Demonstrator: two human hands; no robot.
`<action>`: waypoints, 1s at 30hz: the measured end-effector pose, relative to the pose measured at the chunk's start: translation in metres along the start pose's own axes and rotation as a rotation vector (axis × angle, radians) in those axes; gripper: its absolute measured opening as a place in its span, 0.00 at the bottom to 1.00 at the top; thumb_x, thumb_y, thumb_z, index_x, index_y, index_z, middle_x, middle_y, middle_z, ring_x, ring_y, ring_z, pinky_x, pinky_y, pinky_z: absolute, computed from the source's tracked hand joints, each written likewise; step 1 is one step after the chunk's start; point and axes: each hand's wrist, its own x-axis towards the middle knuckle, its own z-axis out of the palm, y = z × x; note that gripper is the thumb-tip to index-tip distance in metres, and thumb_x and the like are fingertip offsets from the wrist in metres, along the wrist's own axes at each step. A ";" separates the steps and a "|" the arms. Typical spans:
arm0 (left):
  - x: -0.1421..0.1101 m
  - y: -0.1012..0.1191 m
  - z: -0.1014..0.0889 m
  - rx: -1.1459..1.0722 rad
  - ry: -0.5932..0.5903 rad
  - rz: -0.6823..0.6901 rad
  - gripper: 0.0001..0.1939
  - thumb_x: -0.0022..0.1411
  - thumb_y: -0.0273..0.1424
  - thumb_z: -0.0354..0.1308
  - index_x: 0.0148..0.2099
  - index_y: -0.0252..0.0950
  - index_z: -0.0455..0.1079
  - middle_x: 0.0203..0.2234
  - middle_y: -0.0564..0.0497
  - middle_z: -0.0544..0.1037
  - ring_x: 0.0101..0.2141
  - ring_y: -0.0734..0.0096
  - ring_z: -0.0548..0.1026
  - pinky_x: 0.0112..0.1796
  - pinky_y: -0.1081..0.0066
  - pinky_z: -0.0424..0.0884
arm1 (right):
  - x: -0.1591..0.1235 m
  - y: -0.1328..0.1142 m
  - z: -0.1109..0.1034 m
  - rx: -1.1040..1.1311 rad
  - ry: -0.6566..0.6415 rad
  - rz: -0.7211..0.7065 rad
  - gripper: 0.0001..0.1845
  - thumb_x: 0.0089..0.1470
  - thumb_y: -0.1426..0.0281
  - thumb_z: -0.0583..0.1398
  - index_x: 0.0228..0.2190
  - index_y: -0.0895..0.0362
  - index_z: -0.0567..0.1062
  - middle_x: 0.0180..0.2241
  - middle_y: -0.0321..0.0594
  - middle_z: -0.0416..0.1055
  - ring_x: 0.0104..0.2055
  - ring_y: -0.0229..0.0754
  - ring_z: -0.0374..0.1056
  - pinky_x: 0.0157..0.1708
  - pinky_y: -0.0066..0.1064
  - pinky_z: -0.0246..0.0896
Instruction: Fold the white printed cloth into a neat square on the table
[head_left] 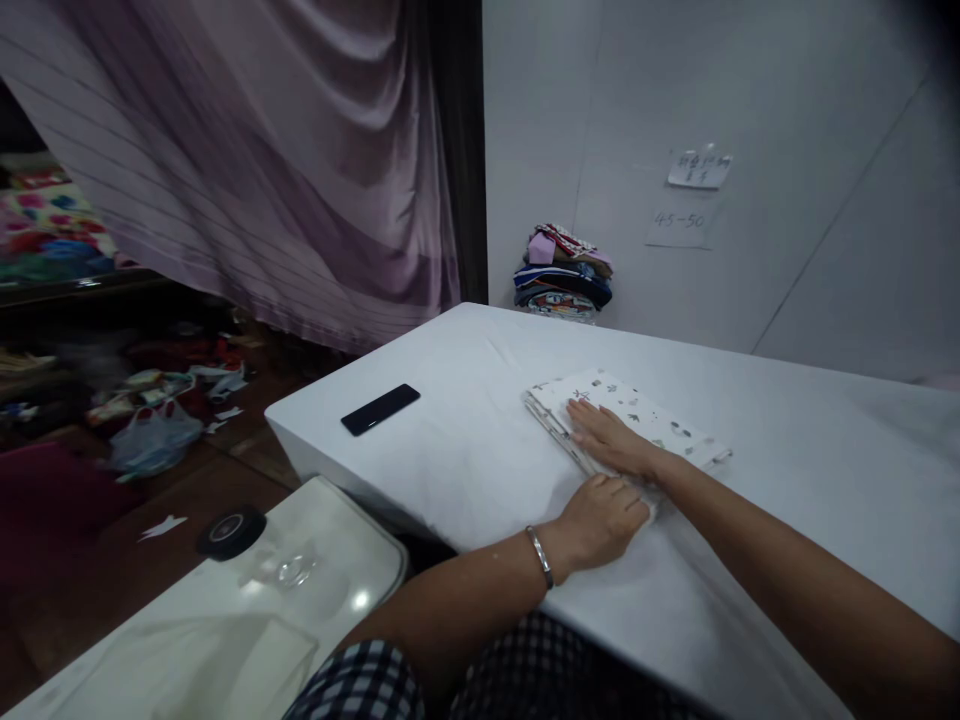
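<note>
A folded white cloth (pixel 637 405) printed with small motifs lies on the white-covered table (pixel 442 470). Flat on its near left part rests my right hand (pixel 611 440), fingers stretched out. My left hand (pixel 604 520), with a silver bracelet at the wrist, is closed at the cloth's near edge. Its fingers curl over a bit of white fabric there, and the fingertips are partly hidden. Layered folds show along the cloth's left side.
A black phone (pixel 381 409) lies on the table's left part. Folded clothes (pixel 562 275) are stacked beyond the far edge, against the wall. At lower left stands a white surface (pixel 330 510) with a black round object (pixel 231 532). A purple curtain (pixel 322 170) hangs behind.
</note>
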 end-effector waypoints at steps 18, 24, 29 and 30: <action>-0.001 -0.120 -0.028 -0.356 0.041 -1.079 0.12 0.58 0.28 0.49 0.42 0.37 0.71 0.38 0.52 0.77 0.37 0.74 0.73 0.38 0.76 0.66 | 0.005 0.006 0.029 -0.060 0.041 -0.060 0.32 0.60 0.53 0.42 0.62 0.51 0.47 0.63 0.41 0.42 0.64 0.47 0.37 0.59 0.51 0.34; -0.005 -0.179 -0.007 -0.166 -0.153 -1.209 0.13 0.55 0.31 0.53 0.41 0.36 0.72 0.43 0.43 0.74 0.46 0.59 0.70 0.42 0.68 0.63 | 0.004 0.004 0.026 -0.039 0.029 -0.052 0.32 0.60 0.52 0.40 0.62 0.51 0.47 0.64 0.39 0.40 0.65 0.46 0.35 0.60 0.49 0.32; -0.003 -0.181 0.005 -0.117 -0.172 -1.157 0.11 0.58 0.31 0.48 0.38 0.39 0.72 0.40 0.46 0.76 0.45 0.61 0.70 0.42 0.67 0.62 | 0.004 0.006 0.028 -0.021 0.031 -0.055 0.32 0.60 0.52 0.40 0.62 0.50 0.47 0.64 0.38 0.39 0.65 0.45 0.35 0.61 0.49 0.31; -0.003 -0.183 0.006 -0.111 -0.169 -1.154 0.12 0.59 0.31 0.47 0.38 0.39 0.71 0.39 0.47 0.76 0.44 0.63 0.70 0.42 0.68 0.62 | 0.004 0.007 0.028 -0.018 0.032 -0.056 0.32 0.59 0.52 0.40 0.62 0.50 0.46 0.64 0.38 0.39 0.65 0.46 0.35 0.61 0.49 0.31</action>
